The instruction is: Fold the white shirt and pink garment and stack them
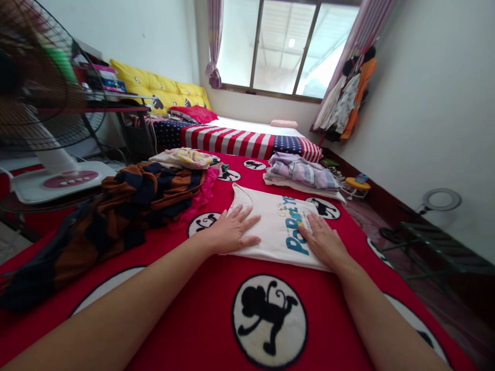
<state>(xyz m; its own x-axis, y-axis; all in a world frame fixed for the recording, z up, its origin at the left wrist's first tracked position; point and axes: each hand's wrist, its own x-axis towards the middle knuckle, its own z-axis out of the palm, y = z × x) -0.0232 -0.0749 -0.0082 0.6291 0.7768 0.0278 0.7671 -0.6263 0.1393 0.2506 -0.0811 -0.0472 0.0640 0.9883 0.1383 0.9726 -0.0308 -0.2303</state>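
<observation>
A white tank top (276, 226) with blue lettering lies flat on the red blanket (201, 304) printed with black monkey circles. My left hand (232, 230) rests flat on the top's left side, fingers spread. Over on the garment's right side, my right hand (323, 241) lies flat too, with its fingers stretched out over the print. Neither hand holds anything.
A heap of brown and navy striped clothes (127, 206) lies left of the top. A folded stack of clothes (301, 174) sits behind it. A standing fan (42, 103) is at far left, a striped bed (240, 138) behind, a metal rack (429, 242) right.
</observation>
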